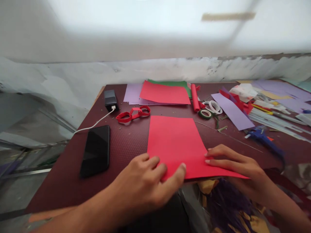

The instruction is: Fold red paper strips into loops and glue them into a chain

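Behind the red sheet point(175, 136) runs a pale, patchy wall point(145, 72). The dark maroon tabletop point(128, 139) spreads under the sheet and out to both sides of it. The red sheet itself lies between the hands and partly under them, its near right corner sticking out past the tabletop. The left hand point(150, 181) rests on the sheet's near left part, unclenched, fingers bent and thumb stretched out on top; the right hand point(243, 168) grips the sheet's right side, fingers above and the rest of the hand below. Beyond the sheet is a stack of coloured paper point(165, 92); right and beyond, a lilac strip point(232, 111). A black phone point(96, 150) lies left of the sheet, a blue glue gun point(264, 139) right of it. Beyond its left corner sit a power bank point(110, 97) and some red paper loops point(125, 120); just past its right corner, a green tape roll point(201, 116)
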A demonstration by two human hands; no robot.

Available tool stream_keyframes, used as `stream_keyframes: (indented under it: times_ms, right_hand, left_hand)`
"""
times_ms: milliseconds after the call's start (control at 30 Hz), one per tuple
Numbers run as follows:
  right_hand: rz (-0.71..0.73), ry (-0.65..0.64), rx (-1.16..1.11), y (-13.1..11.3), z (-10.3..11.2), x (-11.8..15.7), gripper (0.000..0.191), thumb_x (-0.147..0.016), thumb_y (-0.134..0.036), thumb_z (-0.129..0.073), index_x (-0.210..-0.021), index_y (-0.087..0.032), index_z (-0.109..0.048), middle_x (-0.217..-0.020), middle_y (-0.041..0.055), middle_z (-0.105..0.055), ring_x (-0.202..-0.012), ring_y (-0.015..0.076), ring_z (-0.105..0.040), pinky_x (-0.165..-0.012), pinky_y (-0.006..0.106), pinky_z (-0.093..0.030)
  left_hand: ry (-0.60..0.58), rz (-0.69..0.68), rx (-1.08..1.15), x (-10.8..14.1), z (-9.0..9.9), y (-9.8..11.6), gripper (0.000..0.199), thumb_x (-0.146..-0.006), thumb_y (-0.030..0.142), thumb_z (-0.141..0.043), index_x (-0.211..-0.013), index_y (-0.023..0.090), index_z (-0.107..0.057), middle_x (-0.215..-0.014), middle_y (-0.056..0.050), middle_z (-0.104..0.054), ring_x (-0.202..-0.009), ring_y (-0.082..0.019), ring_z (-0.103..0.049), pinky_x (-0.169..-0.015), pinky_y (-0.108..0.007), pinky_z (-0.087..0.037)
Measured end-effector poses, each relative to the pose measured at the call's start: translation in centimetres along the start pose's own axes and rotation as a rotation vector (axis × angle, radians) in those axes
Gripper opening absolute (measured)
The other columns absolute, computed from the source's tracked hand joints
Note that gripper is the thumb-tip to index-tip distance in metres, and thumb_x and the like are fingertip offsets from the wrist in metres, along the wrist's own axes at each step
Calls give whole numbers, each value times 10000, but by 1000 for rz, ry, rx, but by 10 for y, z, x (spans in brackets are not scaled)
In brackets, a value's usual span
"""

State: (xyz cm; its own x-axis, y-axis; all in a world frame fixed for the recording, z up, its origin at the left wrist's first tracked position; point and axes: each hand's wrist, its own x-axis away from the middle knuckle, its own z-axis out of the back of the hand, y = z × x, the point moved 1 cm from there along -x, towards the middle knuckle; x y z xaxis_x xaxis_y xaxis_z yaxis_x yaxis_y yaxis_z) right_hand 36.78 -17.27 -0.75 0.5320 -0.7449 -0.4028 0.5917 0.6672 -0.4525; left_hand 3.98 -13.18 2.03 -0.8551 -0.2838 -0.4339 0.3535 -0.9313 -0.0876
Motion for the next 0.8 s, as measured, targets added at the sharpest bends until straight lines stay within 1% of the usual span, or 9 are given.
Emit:
stream_keyframes:
  times_ms: [33, 100, 167, 267, 333, 433, 533, 633, 800]
  right_hand:
    - [-17, 2, -61, -3, 2, 2, 306, -1048, -235, -572, -1311, -310, -709, -1229, 91, -755, -1167, 240, -730, -960, 326, -608]
    - [-55, 20, -178, -8, 5, 5, 257, -1046, -269, -590, -1259, -312, -729, -1156, 71, -791, -1097, 240, -768, -930, 319, -627]
    - [-143, 85, -245, -11, 5, 6, 196, -1038, -277, -604, -1148, -306, -765, -1052, 49, -811, -972, 235, -792, -842, 314, -643]
    - [-422, 225, -221, -7, -2, 2, 187, -1013, -342, -646, -916, -262, -785, -833, 24, -792, -712, 207, -751, -614, 278, -601]
    - [-587, 268, -195, -1, -8, -2, 261, -992, -444, -665, -876, -241, -782, -770, 23, -770, -649, 206, -716, -538, 278, -556]
    - [-683, 232, -169, 10, -16, -11, 348, -976, -548, -643, -938, -228, -776, -816, 32, -768, -697, 225, -705, -572, 306, -543]
    - [-661, 189, 7, 22, -23, -21, 395, -979, -567, -604, -824, -222, -716, -699, 20, -687, -629, 202, -610, -572, 319, -470]
    - [-575, 167, 167, 32, -30, -30, 424, -977, -549, -591, -698, -229, -603, -610, -2, -587, -564, 175, -510, -565, 322, -381]
    - [-507, 103, 215, 43, -36, -41, 456, -1016, -538, -540, -678, -233, -538, -599, -17, -564, -541, 159, -500, -586, 317, -363]
  left_hand:
    - [55, 25, 68, 6, 5, 9, 362, -1034, 149, -554, -1395, 125, -567, -822, -14, -749, -630, -180, -667, -538, -324, -505]
    - [166, 91, 159, 20, 12, 21, 389, -1021, 170, -611, -1407, 142, -569, -1008, -50, -805, -849, -177, -750, -785, -330, -618]
    - [239, 167, 221, 35, 12, 27, 432, -1028, 260, -648, -1428, 126, -554, -1141, -80, -807, -1094, -197, -746, -1021, -358, -598]
    - [322, 339, 257, 50, 3, 29, 617, -1059, 233, -616, -1608, 134, -354, -1260, -103, -773, -1308, -196, -668, -1177, -401, -518]
    - [306, 386, 234, 53, -6, 31, 639, -1082, 267, -583, -1642, 142, -302, -1323, -131, -736, -1387, -208, -606, -1178, -414, -520]
    - [225, 374, 176, 50, -19, 33, 497, -1075, 290, -591, -1539, 151, -482, -1251, -127, -743, -1325, -265, -611, -1119, -465, -553]
    - [146, 440, 70, 44, -26, 29, 321, -1075, 326, -574, -1350, 186, -664, -1174, -135, -721, -1159, -320, -640, -965, -535, -601]
    - [81, 446, 24, 37, -27, 20, 323, -1081, 390, -543, -1199, 149, -722, -1279, -198, -667, -1222, -368, -612, -932, -555, -618]
    - [-1, 312, -3, 25, -31, 4, 331, -1091, 347, -519, -1287, 151, -700, -1419, -199, -671, -1329, -384, -605, -1001, -563, -615]
